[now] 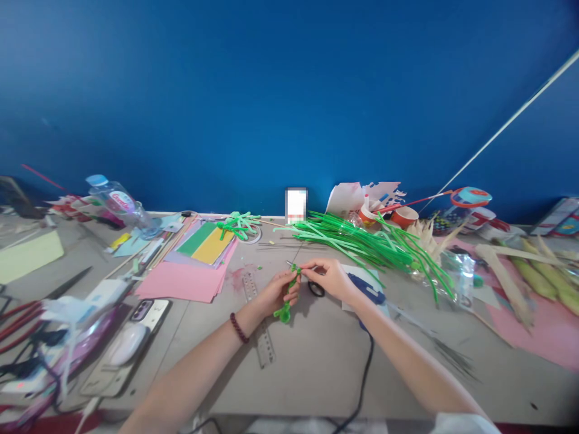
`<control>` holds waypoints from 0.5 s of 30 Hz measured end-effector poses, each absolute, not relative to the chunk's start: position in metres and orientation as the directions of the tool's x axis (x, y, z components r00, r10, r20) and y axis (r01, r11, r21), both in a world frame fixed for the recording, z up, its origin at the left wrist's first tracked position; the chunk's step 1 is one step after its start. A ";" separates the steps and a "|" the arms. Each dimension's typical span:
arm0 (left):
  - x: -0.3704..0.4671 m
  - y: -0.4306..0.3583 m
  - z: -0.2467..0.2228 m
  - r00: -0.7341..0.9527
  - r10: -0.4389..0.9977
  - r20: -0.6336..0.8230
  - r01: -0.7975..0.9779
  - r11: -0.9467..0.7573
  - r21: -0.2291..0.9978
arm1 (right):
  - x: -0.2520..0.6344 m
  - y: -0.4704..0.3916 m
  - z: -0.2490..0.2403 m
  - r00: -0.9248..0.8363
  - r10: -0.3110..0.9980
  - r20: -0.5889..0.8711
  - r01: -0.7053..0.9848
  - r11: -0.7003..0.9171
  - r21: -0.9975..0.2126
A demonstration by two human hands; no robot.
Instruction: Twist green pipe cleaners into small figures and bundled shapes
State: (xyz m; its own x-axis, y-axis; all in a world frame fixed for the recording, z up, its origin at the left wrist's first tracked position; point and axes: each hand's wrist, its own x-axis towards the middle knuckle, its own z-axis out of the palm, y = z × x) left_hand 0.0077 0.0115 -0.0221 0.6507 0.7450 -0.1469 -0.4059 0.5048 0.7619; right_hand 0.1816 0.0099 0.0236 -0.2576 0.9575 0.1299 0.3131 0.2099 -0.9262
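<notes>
A small piece made of fuzzy green pipe cleaner (284,314) is held upright over the middle of the table. My left hand (275,294) is closed around its stem, and a rounded green end pokes out below the fingers. At the top, the fingertips of my right hand (326,276) pinch the same piece. A black looped handle (316,290), like that of scissors, shows just under my right hand. A thin metal tip sticks out near the top of the green piece; whether it belongs to that handle is hidden. Below my left hand lies a clear ruler (266,348).
Green pipe cleaners (362,241) are heaped at the back right. A dark blue corded tool (367,289) rests on paper right of my hands. Pink sheets (185,283), a phone (108,371) and a water bottle (118,202) are on the left. A blue wall (289,108) rises behind.
</notes>
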 end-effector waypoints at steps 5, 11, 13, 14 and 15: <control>0.009 0.011 -0.018 0.617 0.771 -0.159 -0.406 0.484 0.775 | 0.178 0.006 0.032 -0.229 0.950 0.212 0.419 0.293 -0.860; 0.012 0.009 -0.015 0.594 0.788 -0.163 -0.396 0.463 0.793 | 0.177 0.005 0.024 -0.282 0.887 0.366 0.565 0.462 -0.684; 0.013 0.009 -0.015 0.586 0.795 -0.159 -0.389 0.448 0.805 | 0.177 0.006 0.018 -0.304 0.859 0.413 0.596 0.510 -0.620; 0.013 0.009 -0.016 0.583 0.797 -0.157 -0.385 0.441 0.811 | 0.177 0.006 0.016 -0.311 0.846 0.432 0.613 0.526 -0.590; 0.013 0.009 -0.016 0.580 0.800 -0.155 -0.383 0.436 0.814 | 0.176 0.006 0.014 -0.315 0.836 0.450 0.629 0.539 -0.560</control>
